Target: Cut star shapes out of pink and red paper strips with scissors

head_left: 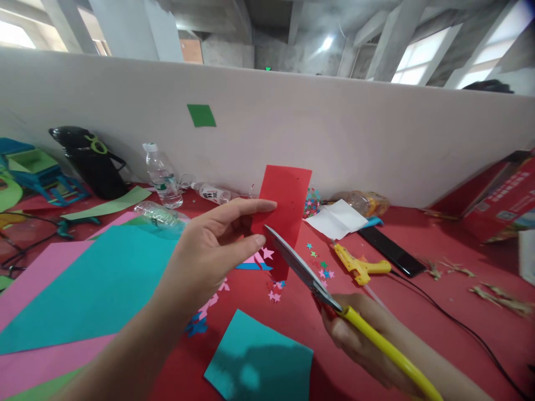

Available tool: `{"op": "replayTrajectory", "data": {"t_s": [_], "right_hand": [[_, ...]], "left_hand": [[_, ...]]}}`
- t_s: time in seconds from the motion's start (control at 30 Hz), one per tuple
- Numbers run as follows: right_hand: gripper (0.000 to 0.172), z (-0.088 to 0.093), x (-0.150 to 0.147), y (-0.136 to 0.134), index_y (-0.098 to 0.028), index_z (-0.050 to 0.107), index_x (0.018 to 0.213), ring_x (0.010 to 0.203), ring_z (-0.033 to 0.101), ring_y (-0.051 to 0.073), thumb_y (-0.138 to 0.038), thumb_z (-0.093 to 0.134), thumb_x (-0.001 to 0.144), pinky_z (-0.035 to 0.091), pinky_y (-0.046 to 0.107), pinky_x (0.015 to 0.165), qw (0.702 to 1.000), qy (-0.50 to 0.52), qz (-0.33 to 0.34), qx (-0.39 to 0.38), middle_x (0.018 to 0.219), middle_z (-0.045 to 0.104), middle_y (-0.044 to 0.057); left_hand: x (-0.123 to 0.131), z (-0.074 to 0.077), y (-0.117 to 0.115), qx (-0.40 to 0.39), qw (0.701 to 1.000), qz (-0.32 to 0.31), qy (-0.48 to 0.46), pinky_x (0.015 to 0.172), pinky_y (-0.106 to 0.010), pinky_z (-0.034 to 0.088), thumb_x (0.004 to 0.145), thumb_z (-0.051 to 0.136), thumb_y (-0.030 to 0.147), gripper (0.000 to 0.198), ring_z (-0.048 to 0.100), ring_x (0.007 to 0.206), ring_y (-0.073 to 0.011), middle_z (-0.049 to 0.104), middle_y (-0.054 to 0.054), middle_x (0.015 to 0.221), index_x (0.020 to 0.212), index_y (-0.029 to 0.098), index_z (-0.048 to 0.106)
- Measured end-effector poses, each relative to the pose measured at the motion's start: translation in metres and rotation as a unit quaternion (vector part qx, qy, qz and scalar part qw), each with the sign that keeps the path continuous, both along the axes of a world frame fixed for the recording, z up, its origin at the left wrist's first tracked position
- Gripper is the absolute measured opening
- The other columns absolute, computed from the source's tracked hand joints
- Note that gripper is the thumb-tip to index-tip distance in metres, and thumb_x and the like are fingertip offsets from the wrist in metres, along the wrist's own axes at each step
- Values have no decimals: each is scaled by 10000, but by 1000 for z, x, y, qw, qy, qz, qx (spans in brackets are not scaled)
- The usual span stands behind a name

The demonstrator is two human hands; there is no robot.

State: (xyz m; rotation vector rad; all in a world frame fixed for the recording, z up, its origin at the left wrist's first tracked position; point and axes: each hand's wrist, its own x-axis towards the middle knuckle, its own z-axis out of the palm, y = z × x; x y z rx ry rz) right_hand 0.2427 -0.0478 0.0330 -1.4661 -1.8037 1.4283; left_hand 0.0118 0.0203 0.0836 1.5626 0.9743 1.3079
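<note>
A red paper piece stands upright in front of me, its left edge pinched between the thumb and forefinger of my left hand. My right hand is wrapped round scissors with grey blades and a yellow handle. The blades point up and left, their tip in front of the lower part of the red paper, close to my left thumb. Below, a teal paper pentagon lies on the red table. Pink and blue paper stars are scattered beneath the red paper.
Teal and pink sheets cover the left side. Bottles and a black flask stand near the white partition. At the right are a yellow glue gun with its cable, a black phone and a red box.
</note>
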Motion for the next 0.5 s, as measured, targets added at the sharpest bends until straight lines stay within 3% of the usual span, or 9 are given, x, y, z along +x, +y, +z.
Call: {"op": "replayTrajectory", "data": {"t_s": [0.27,0.5], "right_hand": [[385,0,0,4,-216,359,670,446,285,71,-507,480,891,201,219,409,997,-22,68,1,534,336,-71],[504,-7,-7,1,-214,355,678,455,272,70,-681,447,845,194,218,413,998,13,67,-10,539,309,-74]], "left_hand": [[-17,11,4,-8,992,-59,113,656,-204,511,744,622,78,351,636,869,-151,700,17,1005,985,306,736],[-25,7,11,4,982,-85,170,592,-191,477,756,607,78,358,606,814,-136,678,9,974,1005,307,726]]}}
